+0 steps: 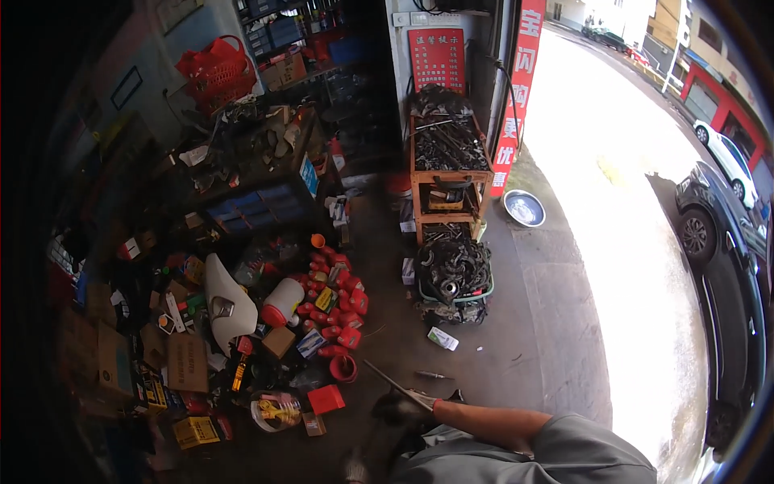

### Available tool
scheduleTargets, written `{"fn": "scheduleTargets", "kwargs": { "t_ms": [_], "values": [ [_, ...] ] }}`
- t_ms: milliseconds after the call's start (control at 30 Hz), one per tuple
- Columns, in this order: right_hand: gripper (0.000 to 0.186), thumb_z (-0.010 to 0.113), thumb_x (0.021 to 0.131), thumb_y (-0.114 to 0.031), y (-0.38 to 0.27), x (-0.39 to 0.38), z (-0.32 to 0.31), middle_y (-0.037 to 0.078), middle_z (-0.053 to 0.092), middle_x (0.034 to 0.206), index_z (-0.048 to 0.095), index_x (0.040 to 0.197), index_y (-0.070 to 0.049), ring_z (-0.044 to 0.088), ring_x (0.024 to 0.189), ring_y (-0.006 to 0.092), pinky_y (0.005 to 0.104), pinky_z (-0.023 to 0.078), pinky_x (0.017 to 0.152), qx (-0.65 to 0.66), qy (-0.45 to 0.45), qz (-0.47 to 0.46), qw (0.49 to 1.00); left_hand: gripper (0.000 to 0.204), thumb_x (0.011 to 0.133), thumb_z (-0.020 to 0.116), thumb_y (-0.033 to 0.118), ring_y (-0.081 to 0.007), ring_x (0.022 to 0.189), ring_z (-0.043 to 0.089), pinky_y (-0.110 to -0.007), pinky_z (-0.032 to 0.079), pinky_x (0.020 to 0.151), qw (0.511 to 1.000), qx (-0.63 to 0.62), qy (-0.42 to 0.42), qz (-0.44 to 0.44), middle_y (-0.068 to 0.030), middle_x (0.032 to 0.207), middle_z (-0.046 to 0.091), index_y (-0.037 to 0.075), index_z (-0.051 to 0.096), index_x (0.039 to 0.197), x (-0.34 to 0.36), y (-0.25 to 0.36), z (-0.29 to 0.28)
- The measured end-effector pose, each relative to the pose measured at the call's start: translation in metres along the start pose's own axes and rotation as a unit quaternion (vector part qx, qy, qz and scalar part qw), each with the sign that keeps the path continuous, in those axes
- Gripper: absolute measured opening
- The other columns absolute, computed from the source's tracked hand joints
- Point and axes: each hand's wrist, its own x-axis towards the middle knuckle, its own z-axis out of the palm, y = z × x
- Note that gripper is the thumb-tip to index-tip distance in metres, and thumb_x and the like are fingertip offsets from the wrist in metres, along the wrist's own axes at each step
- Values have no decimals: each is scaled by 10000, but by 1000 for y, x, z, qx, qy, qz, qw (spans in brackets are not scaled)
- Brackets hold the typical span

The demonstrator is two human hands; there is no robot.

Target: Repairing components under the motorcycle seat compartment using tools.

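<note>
My right forearm reaches leftward from a grey sleeve, with a red band at the wrist. My right hand, which seems gloved, is closed round a long thin metal bar. The bar slants up to the left, and its far end is free over the dark floor. Beneath the hand lie dark shapes that I cannot make out. A pale, blurred shape at the lower edge looks like my left hand; its fingers do not show clearly. A slim screwdriver-like tool lies on the floor just beyond my right hand.
Red bottles, a white curved panel, cartons and a clear tub crowd the left floor. Ahead stand an orange tool cart and a crate of metal parts. A basin sits near the doorway; a dark car is outside.
</note>
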Motion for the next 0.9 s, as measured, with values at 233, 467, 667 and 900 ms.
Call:
{"fn": "scheduleTargets", "kwargs": {
  "t_ms": [233,467,667,900],
  "values": [
    [530,735,707,-241,-27,-114,7,202,577,1187,610,1177,-31,582,1101,339,416,486,939,-195,183,-54,962,219,911,606,291,-159,520,544,-321,449,470,987,137,-85,21,-33,708,579,73,615,904,41,-2,44],
    [393,681,825,-218,-23,-172,5,145,616,943,585,1147,-15,619,865,266,347,516,784,-201,261,-1,944,238,905,627,283,-116,570,523,-287,455,489,971,150,-185,34,-9,739,562,47,609,933,10,1,97],
    [440,570,869,-160,4,-203,-13,145,572,1200,506,1287,-39,568,1096,275,381,462,941,227,268,141,926,377,929,548,374,-124,507,491,-282,404,438,944,229,-228,64,-43,688,550,47,570,1115,-12,12,141],
    [323,519,958,-214,16,-272,-103,84,637,1083,594,1223,-44,584,1063,169,388,487,931,295,294,143,898,274,923,522,246,-385,879,574,-478,487,734,845,433,-276,147,-246,1107,569,65,550,1127,29,13,235]
  ]
}}
